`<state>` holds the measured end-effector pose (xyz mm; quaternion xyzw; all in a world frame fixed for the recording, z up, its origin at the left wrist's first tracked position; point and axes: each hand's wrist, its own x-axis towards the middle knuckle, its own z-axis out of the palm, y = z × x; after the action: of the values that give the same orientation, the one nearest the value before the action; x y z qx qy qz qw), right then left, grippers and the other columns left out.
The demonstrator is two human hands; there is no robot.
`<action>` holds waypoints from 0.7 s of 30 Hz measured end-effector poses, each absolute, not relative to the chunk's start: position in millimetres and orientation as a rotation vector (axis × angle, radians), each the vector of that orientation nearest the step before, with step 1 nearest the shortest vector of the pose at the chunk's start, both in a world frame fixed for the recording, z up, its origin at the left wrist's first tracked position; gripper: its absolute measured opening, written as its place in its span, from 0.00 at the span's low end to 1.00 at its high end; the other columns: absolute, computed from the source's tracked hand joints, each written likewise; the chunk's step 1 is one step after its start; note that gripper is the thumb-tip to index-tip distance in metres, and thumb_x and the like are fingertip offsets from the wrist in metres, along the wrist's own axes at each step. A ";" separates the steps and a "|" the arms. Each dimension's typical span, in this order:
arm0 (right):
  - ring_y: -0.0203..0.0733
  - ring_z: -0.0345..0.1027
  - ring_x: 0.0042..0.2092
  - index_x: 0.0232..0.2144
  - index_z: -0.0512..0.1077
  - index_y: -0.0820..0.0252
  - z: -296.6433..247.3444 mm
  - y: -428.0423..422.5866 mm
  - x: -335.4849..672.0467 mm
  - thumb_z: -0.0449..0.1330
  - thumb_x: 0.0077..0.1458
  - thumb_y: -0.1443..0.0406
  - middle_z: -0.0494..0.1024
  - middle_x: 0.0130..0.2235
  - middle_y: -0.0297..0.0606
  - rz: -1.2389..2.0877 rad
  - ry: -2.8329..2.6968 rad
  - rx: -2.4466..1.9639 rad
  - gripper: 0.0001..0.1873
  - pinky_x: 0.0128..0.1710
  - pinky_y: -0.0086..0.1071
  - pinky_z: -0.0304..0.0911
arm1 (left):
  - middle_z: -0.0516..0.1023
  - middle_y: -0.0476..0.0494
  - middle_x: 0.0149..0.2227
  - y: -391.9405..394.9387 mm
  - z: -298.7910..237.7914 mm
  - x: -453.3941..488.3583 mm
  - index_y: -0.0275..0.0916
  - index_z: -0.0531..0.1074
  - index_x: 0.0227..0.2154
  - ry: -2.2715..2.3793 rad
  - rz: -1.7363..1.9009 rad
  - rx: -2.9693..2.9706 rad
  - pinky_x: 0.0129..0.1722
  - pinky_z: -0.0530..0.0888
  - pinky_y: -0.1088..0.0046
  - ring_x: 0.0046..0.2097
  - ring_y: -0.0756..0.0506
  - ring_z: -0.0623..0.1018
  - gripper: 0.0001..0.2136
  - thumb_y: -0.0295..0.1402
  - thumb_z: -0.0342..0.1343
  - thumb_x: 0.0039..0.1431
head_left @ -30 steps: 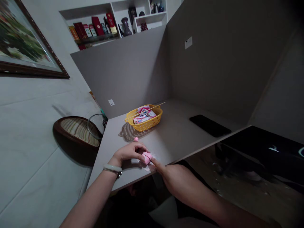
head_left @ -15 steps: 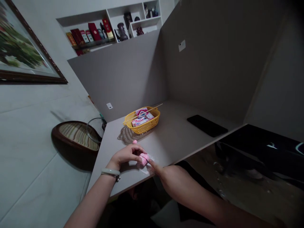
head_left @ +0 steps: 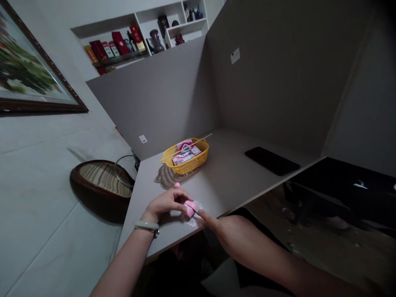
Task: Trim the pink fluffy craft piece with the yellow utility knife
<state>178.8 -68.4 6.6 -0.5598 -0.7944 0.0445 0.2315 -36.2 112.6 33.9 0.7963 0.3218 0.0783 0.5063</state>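
Head view: my left hand [head_left: 168, 202] pinches a pink lump [head_left: 190, 208] on white tissue [head_left: 194, 219], and my right hand [head_left: 225, 233] reaches in narrowly, forefinger [head_left: 202, 214] against it. This looks like shaping, so I'd keep the pinch steady. Farther off sit a small pink ball [head_left: 177, 185] and a yellow plastic basket [head_left: 185, 169].

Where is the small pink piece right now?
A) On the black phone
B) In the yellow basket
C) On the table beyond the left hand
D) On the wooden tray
C: the small pink piece lies on the table just beyond the left hand, apart from the basket.
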 end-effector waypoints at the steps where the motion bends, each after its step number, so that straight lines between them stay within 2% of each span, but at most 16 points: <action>1: 0.37 0.73 0.27 0.66 0.58 0.51 7.9 -72.2 182.4 0.48 0.56 0.74 0.83 0.32 0.37 0.175 -2.234 -1.548 0.36 0.24 0.28 0.52 | 0.76 0.44 0.38 112.3 34.1 -36.1 0.37 0.79 0.39 0.776 0.185 1.917 0.44 0.68 0.68 0.41 0.45 0.72 0.21 0.36 0.71 0.39; 4: 0.39 0.73 0.27 0.67 0.56 0.54 10.6 -78.8 188.1 0.46 0.56 0.75 0.83 0.32 0.38 0.209 -2.298 -1.587 0.36 0.23 0.29 0.50 | 0.76 0.45 0.38 110.9 34.4 -35.2 0.37 0.78 0.39 0.783 0.176 1.902 0.43 0.68 0.68 0.40 0.46 0.72 0.21 0.35 0.71 0.38; 9: 0.40 0.74 0.28 0.67 0.55 0.55 10.1 -69.9 180.3 0.48 0.54 0.76 0.83 0.33 0.40 0.150 -2.267 -1.626 0.38 0.24 0.30 0.52 | 0.75 0.47 0.36 111.2 34.2 -35.1 0.37 0.78 0.39 0.808 0.208 1.863 0.42 0.67 0.69 0.40 0.46 0.72 0.21 0.35 0.70 0.38; 16: 0.37 0.72 0.25 0.67 0.55 0.52 11.2 -75.9 183.4 0.49 0.56 0.75 0.82 0.30 0.35 0.179 -2.276 -1.545 0.37 0.23 0.29 0.50 | 0.76 0.46 0.38 108.0 36.4 -32.6 0.38 0.79 0.38 0.792 0.149 1.932 0.43 0.67 0.69 0.40 0.46 0.72 0.21 0.37 0.71 0.38; 21: 0.41 0.74 0.28 0.68 0.53 0.56 9.9 -61.5 172.1 0.49 0.55 0.74 0.83 0.31 0.40 0.176 -2.279 -1.620 0.38 0.24 0.29 0.52 | 0.77 0.46 0.38 110.2 36.9 -33.0 0.38 0.79 0.37 0.803 0.206 1.895 0.45 0.68 0.67 0.42 0.44 0.73 0.20 0.37 0.72 0.36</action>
<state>172.1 -61.5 9.9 -0.5698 -0.8018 0.0619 0.1693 -33.0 110.2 36.9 0.7874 0.3337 0.0858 0.5112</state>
